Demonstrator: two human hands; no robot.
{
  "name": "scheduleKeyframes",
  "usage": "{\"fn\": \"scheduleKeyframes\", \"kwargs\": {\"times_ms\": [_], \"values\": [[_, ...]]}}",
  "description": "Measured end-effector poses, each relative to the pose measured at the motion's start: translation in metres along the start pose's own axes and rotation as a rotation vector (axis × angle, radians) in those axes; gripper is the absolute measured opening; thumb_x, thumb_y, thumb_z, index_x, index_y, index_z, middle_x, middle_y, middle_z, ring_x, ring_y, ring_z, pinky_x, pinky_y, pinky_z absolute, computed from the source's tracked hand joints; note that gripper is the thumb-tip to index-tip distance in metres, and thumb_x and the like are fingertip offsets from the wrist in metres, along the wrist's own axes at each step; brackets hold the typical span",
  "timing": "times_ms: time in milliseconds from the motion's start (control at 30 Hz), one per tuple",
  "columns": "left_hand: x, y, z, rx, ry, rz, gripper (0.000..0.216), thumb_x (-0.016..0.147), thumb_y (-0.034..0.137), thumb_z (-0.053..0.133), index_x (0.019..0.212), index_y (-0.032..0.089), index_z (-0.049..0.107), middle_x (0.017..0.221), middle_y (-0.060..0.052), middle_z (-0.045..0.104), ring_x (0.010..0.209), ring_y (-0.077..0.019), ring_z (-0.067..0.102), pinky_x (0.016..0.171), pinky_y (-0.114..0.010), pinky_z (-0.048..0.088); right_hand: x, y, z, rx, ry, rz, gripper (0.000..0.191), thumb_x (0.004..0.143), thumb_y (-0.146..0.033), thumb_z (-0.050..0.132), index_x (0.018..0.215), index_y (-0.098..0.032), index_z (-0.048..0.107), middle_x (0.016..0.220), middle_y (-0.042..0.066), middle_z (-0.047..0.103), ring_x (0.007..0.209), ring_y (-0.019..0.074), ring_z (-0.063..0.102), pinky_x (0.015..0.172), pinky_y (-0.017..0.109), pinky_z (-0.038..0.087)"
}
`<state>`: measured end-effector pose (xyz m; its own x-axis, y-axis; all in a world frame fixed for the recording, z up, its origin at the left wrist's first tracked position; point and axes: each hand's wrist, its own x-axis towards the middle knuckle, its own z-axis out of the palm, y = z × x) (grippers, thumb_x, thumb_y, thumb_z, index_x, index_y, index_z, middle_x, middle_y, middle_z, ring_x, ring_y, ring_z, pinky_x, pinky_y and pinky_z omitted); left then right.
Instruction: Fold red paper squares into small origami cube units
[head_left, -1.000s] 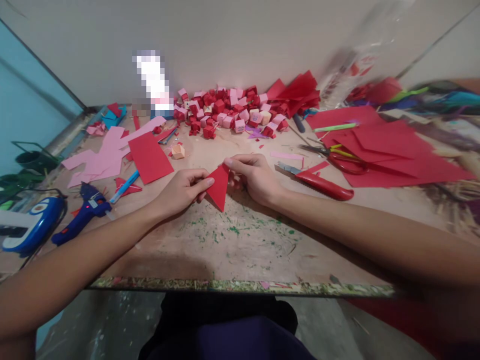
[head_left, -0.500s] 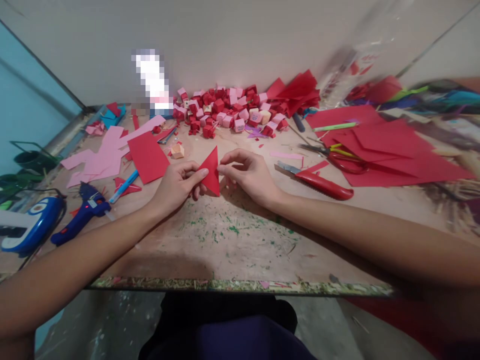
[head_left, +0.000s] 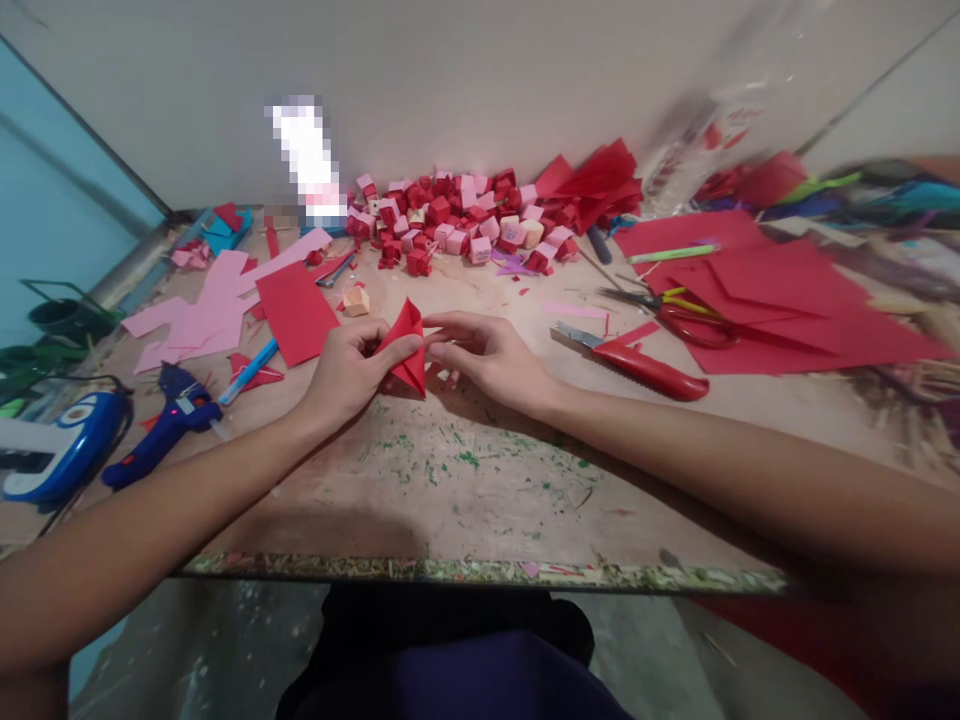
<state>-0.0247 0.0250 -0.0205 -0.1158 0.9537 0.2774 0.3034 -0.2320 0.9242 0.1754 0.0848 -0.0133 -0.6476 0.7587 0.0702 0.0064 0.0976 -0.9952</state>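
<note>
My left hand [head_left: 346,368] is closed on a small folded piece of red paper [head_left: 407,340], its thumb pressed across the front. The paper stands up with a point at the top and another at the bottom, and creases or flaps show on its face. At the paper's right edge is my right hand [head_left: 491,358], its thumb and fingers apart and curved toward the fold. Whether those fingertips touch the paper I cannot tell. A flat red paper sheet [head_left: 298,315] lies just beyond my left hand.
Red and pink paper cubes [head_left: 450,225] are heaped at the back. Red-handled pliers [head_left: 637,365], scissors [head_left: 690,320] and red sheets [head_left: 810,300] lie to the right. On the left are a blue glue gun [head_left: 169,420], a blue pen [head_left: 251,370] and pink paper pieces [head_left: 206,310].
The folded red paper has shifted slightly left and turned, so its creased flaps now show. My right hand's fingers have spread from a pinch at its edge.
</note>
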Motion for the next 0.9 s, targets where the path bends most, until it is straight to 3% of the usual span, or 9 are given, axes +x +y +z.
{"fn": "scheduleKeyframes", "kwargs": {"times_ms": [133, 233, 333, 433, 567, 800, 900], "values": [[0.000, 0.001, 0.001, 0.006, 0.017, 0.005, 0.041, 0.089, 0.047, 0.079, 0.063, 0.020, 0.062, 0.060, 0.001, 0.060, 0.053, -0.0126, 0.056, 0.049, -0.024, 0.045, 0.000, 0.000, 0.002, -0.076, -0.058, -0.050, 0.058, 0.086, -0.025, 0.082, 0.141, -0.017, 0.066, 0.114, 0.009, 0.079, 0.081, 0.0167, 0.073, 0.071, 0.029, 0.060], [0.000, 0.004, 0.002, -0.041, -0.036, -0.046, 0.041, 0.087, 0.049, 0.079, 0.064, 0.019, 0.062, 0.060, 0.001, 0.061, 0.052, -0.0126, 0.056, 0.048, -0.024, 0.044, 0.000, -0.001, 0.004, -0.140, -0.085, -0.106, 0.050, 0.082, -0.023, 0.086, 0.129, -0.014, 0.072, 0.107, 0.008, 0.079, 0.076, 0.0154, 0.070, 0.071, 0.029, 0.059], [-0.001, 0.006, 0.002, -0.013, -0.036, -0.011, 0.044, 0.083, 0.049, 0.082, 0.060, 0.018, 0.061, 0.058, 0.002, 0.058, 0.053, -0.0108, 0.051, 0.050, -0.023, 0.040, 0.000, -0.001, 0.005, -0.180, -0.091, -0.113, 0.039, 0.087, -0.021, 0.081, 0.124, -0.013, 0.072, 0.102, 0.008, 0.078, 0.077, 0.0158, 0.069, 0.067, 0.027, 0.057], [-0.001, 0.009, 0.002, 0.013, -0.028, 0.018, 0.047, 0.083, 0.050, 0.081, 0.057, 0.018, 0.059, 0.055, 0.003, 0.054, 0.053, -0.0102, 0.048, 0.050, -0.023, 0.037, -0.001, -0.002, 0.004, -0.181, -0.108, -0.107, 0.039, 0.091, -0.026, 0.078, 0.128, -0.015, 0.070, 0.096, 0.005, 0.077, 0.077, 0.0161, 0.069, 0.065, 0.027, 0.056], [-0.002, 0.015, 0.001, 0.022, -0.057, -0.003, 0.044, 0.083, 0.049, 0.081, 0.057, 0.019, 0.061, 0.055, 0.002, 0.057, 0.053, -0.0113, 0.050, 0.050, -0.023, 0.039, -0.005, -0.002, 0.006, -0.218, -0.146, -0.115, 0.047, 0.084, -0.031, 0.086, 0.125, -0.017, 0.069, 0.086, 0.002, 0.075, 0.073, 0.0179, 0.069, 0.061, 0.027, 0.054], [-0.002, 0.017, 0.001, 0.042, -0.094, -0.028, 0.044, 0.078, 0.053, 0.082, 0.059, 0.018, 0.067, 0.057, 0.000, 0.061, 0.055, -0.0122, 0.050, 0.050, -0.023, 0.039, -0.009, 0.000, 0.010, -0.318, -0.110, -0.118, 0.071, 0.091, -0.034, 0.079, 0.155, -0.017, 0.053, 0.091, 0.004, 0.076, 0.070, 0.0171, 0.067, 0.059, 0.026, 0.051], [-0.002, 0.015, 0.001, 0.032, -0.083, -0.033, 0.044, 0.075, 0.055, 0.084, 0.060, 0.017, 0.069, 0.058, 0.000, 0.062, 0.055, -0.0128, 0.051, 0.051, -0.023, 0.041, -0.006, -0.003, 0.006, -0.225, -0.126, -0.111, 0.060, 0.094, -0.030, 0.071, 0.151, -0.018, 0.058, 0.095, 0.005, 0.076, 0.075, 0.0171, 0.067, 0.064, 0.027, 0.052]]}}
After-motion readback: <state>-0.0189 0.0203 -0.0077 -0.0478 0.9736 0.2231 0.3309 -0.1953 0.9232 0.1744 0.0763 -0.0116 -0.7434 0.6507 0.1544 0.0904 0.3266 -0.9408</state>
